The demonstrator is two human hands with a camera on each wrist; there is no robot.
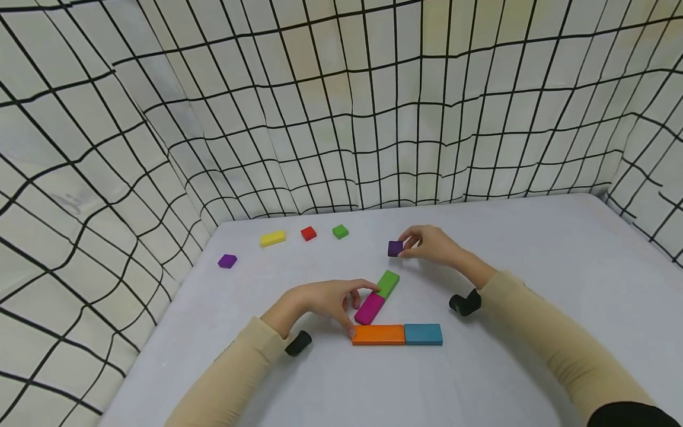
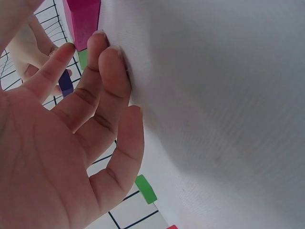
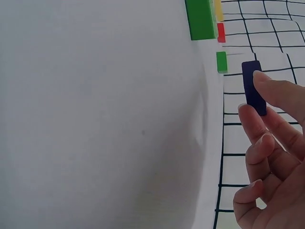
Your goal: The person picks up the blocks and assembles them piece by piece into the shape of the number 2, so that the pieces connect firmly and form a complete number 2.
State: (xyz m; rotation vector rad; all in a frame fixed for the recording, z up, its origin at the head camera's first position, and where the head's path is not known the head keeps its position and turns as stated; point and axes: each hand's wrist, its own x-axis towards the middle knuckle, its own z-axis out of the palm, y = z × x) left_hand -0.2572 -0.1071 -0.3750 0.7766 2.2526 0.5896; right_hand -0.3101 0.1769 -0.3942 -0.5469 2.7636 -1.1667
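Table (image 1: 395,385): orange block (image 1: 378,335), head view only

I could read no text, label, brand, number or sign from the head view or either wrist view: the coloured blocks (image 1: 378,335), the white table (image 1: 427,385) and the black netting (image 1: 421,57) on the far side showed me no legible marking.
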